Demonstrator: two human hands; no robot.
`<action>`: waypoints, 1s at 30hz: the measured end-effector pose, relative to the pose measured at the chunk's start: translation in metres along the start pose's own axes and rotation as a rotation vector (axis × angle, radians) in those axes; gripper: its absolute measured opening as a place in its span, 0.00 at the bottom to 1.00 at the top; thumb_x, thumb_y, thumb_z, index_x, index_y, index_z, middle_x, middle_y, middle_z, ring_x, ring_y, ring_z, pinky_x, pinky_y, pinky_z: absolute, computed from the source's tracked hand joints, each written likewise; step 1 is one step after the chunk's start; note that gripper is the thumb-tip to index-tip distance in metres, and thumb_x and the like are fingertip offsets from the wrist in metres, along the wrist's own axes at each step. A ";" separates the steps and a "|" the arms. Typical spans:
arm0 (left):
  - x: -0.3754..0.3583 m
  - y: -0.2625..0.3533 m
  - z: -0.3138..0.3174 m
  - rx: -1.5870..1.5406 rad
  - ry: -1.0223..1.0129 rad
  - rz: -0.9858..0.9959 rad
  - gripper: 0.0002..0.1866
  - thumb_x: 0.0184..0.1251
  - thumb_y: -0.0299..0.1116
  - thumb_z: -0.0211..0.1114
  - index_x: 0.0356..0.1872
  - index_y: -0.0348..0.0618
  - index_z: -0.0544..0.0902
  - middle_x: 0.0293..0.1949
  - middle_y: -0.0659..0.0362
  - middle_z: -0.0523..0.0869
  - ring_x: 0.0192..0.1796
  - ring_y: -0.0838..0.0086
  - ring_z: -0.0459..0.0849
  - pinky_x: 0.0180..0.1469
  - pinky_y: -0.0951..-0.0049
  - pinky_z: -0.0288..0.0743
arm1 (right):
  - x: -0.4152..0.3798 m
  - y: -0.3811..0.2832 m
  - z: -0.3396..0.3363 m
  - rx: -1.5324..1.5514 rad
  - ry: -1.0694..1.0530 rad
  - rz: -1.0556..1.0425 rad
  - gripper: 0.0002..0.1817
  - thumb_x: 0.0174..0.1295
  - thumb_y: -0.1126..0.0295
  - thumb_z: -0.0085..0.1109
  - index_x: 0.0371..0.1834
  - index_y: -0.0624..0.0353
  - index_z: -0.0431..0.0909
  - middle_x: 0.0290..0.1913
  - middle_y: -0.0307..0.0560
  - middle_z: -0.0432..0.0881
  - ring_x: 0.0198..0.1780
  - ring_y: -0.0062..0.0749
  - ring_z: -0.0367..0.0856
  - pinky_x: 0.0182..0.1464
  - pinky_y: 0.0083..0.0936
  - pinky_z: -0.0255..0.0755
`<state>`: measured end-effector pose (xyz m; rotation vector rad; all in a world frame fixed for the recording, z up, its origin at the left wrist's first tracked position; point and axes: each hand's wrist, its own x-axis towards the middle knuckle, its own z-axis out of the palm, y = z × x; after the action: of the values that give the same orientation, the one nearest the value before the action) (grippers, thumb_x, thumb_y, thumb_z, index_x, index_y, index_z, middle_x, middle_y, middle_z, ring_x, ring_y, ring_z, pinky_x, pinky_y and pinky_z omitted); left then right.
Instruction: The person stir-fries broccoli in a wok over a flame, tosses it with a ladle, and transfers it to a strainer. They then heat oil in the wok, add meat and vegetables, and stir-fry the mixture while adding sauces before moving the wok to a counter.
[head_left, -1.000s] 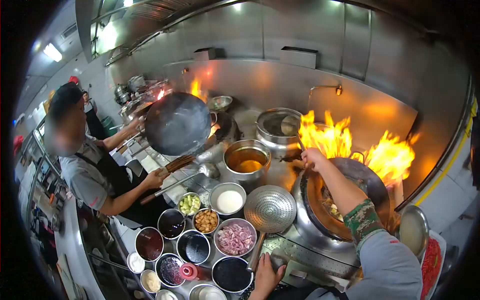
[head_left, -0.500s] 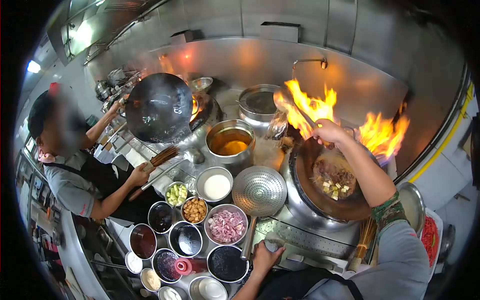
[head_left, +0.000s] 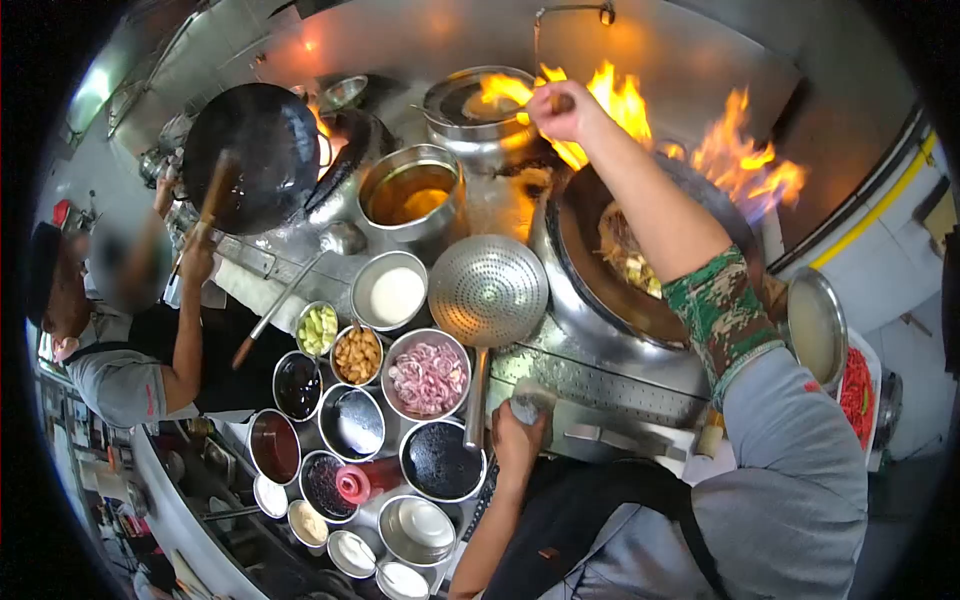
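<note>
Right hand [head_left: 552, 116], clenched in a fist, grips a dark handle [head_left: 563, 102] above the pot [head_left: 470, 135] and wok [head_left: 615, 312] rims, flames [head_left: 622, 100] just beside it. The handle's butt faces the camera, long axis foreshortened; its far end is unclear. Left hand [head_left: 518, 440], half-curled, meets a grey lump [head_left: 532, 402], grip unclear, between strainer [head_left: 488, 290] handle and bare counter [head_left: 560, 395].

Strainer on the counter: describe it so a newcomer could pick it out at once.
Find the large wok on the picture's right, with flames behind it. Left of it lies a round metal strainer, its handle ending beside the wearer's left hand. It is pierced with many small holes, unlike the solid bowl of sliced onion next to it.
</note>
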<state>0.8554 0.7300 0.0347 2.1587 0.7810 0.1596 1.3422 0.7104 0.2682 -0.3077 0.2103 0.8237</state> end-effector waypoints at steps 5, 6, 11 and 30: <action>0.000 -0.008 0.005 -0.028 0.001 -0.005 0.37 0.49 0.42 0.79 0.57 0.29 0.76 0.52 0.37 0.82 0.56 0.42 0.80 0.59 0.54 0.74 | -0.060 -0.052 0.012 0.202 -0.187 -0.005 0.07 0.62 0.71 0.46 0.25 0.55 0.66 0.20 0.39 0.69 0.22 0.27 0.72 0.22 0.21 0.65; 0.000 -0.010 0.005 -0.028 -0.012 -0.020 0.37 0.49 0.42 0.80 0.57 0.29 0.76 0.52 0.37 0.82 0.56 0.42 0.80 0.59 0.54 0.74 | -0.068 -0.070 0.008 0.224 -0.183 -0.034 0.06 0.62 0.72 0.48 0.26 0.54 0.66 0.20 0.37 0.68 0.21 0.27 0.70 0.22 0.21 0.65; 0.006 -0.030 0.016 -0.024 -0.026 0.034 0.37 0.48 0.41 0.80 0.57 0.27 0.77 0.53 0.36 0.81 0.56 0.42 0.80 0.60 0.54 0.74 | -0.106 -0.171 -0.047 0.070 -0.126 -0.393 0.07 0.59 0.73 0.57 0.27 0.55 0.69 0.24 0.40 0.71 0.25 0.28 0.72 0.22 0.21 0.61; 0.003 0.006 -0.004 0.004 -0.050 0.181 0.26 0.47 0.37 0.81 0.44 0.30 0.82 0.40 0.41 0.88 0.43 0.52 0.87 0.49 0.59 0.79 | -0.605 -0.181 -0.140 -1.888 1.082 -0.293 0.30 0.50 0.73 0.60 0.62 0.63 0.75 0.28 0.53 0.82 0.20 0.33 0.78 0.21 0.32 0.69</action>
<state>0.8586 0.7317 0.0416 2.2269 0.5579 0.1964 1.0678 0.1308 0.3530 -2.5049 0.3155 0.2313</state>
